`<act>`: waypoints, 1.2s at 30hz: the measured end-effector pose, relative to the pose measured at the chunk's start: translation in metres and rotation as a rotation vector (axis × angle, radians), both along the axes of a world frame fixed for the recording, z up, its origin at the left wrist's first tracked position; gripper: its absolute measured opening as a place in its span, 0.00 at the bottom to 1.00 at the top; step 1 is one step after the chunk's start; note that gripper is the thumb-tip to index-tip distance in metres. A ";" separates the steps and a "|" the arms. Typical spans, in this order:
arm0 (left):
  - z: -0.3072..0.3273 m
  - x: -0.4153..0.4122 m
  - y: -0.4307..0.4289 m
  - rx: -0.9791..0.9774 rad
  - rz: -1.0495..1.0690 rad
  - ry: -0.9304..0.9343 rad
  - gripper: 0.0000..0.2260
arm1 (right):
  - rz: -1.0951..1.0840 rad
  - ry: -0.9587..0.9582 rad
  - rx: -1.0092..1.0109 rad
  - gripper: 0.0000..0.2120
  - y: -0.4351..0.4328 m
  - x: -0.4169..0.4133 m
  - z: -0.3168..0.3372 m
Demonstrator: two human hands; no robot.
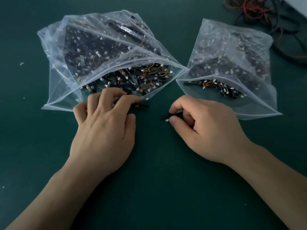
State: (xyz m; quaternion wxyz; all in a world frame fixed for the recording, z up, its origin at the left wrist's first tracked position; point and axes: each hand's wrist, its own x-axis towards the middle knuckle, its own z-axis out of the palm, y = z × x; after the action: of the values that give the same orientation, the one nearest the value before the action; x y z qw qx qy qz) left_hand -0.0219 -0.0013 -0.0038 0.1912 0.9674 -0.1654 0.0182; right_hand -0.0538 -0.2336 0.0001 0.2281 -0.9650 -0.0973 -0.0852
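Black part [165, 115] within right grip [204, 130]

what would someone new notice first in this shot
Two clear plastic bags crammed with small black wired parts dominate the green table: the big bag at left centre and the smaller bag to its right, both mouths open toward the viewer. Just in front, the left hand curls its fingers over a loose black part at the big bag's mouth, while the right hand pinches a black piece.
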 end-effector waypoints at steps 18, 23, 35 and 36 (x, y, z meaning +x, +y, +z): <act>-0.001 -0.001 0.004 -0.311 -0.200 -0.159 0.12 | -0.020 0.024 0.004 0.04 0.001 0.002 0.000; 0.000 -0.004 0.005 -0.406 -0.269 -0.120 0.13 | -0.022 0.029 -0.002 0.11 0.000 0.002 -0.001; -0.001 -0.004 0.005 -0.307 -0.270 -0.063 0.14 | 0.120 -0.005 -0.031 0.15 0.004 0.000 0.002; -0.001 -0.003 0.005 -0.298 -0.256 -0.077 0.14 | 0.130 -0.005 -0.032 0.14 0.004 0.001 0.002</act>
State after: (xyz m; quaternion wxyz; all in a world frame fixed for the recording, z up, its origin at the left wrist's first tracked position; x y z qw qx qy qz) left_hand -0.0250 0.0041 -0.0048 0.3264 0.8981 -0.2896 0.0552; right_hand -0.0530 -0.2292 0.0021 0.2177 -0.9599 -0.1617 -0.0708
